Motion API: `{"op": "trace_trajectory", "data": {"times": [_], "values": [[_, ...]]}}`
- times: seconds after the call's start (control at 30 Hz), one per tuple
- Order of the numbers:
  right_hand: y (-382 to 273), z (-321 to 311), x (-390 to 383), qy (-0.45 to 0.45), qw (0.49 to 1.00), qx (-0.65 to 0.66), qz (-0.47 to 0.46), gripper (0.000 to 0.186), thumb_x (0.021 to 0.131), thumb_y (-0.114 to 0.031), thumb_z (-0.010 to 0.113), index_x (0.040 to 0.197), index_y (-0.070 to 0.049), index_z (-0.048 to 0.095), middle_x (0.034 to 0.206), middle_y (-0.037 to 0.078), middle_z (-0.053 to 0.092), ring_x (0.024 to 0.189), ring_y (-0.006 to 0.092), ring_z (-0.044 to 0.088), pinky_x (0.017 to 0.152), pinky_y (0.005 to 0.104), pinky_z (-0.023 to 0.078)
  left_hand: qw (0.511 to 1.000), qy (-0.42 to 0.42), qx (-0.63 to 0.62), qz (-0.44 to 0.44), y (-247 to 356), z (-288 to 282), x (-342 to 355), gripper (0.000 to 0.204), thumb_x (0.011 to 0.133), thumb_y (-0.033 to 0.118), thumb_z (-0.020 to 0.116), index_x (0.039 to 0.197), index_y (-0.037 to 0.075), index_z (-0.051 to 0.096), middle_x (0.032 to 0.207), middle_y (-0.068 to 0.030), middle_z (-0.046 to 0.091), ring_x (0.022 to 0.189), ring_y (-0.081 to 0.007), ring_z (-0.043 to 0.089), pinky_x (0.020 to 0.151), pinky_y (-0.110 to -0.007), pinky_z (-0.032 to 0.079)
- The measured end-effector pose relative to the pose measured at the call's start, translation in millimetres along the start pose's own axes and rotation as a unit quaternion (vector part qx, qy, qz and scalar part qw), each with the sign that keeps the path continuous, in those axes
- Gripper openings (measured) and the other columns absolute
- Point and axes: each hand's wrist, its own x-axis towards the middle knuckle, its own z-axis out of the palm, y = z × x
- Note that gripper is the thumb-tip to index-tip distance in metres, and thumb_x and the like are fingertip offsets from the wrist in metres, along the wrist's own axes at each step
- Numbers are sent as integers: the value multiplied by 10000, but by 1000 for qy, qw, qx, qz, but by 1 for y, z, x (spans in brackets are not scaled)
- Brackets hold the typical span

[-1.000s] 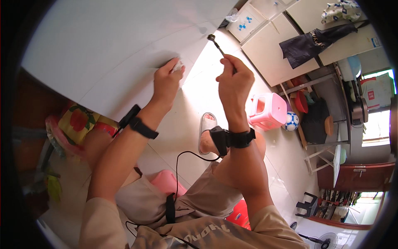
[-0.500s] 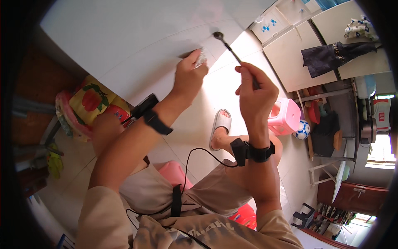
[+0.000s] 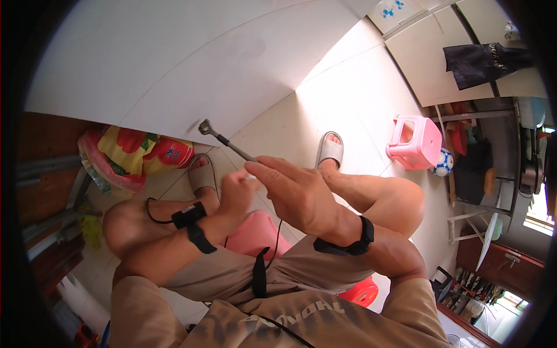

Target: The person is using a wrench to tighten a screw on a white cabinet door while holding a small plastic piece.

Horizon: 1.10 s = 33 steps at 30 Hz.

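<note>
I see the right hand closed around a slim metal tool, whose head appears near the lower edge of the white panel. The left hand is curled close by; whether it pinches something, I cannot tell. Open floor lies toward the pink stool.

left hand curled, right hand clenched beside it, elbows bent

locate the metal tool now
In the head view, the metal tool is left of centre, in the right hand, its tip in front of the white panel.
</note>
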Motion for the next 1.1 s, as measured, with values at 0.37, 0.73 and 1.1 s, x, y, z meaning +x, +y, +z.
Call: {"op": "trace_trajectory", "data": {"times": [0.37,0.73,1.1], "values": [[12,28,1,32,998,-52,-19,520,718,84,692,1225,-11,634,1117,157,710,807,312,724,594,366,580,985,39,147,86,12,31,-21,221,900,95,636,1006,-93,679,836,-80,712,737,-96,588,643,-301,477],[39,8,3,92,991,-88,29,401,761,73,651,1150,-18,674,1070,139,728,779,326,716,614,379,587,990,67,-127,-3,85,7,22,442,958,-19,522,1386,-121,556,1185,-122,676,983,-147,667,899,-260,560],[44,2,9,111,984,-128,60,331,779,34,633,1100,-14,697,960,117,715,744,325,699,594,424,548,968,133,-213,18,148,-1,34,533,891,-117,428,1416,-206,424,1305,-247,578,1083,-256,660,971,-317,586]]}}
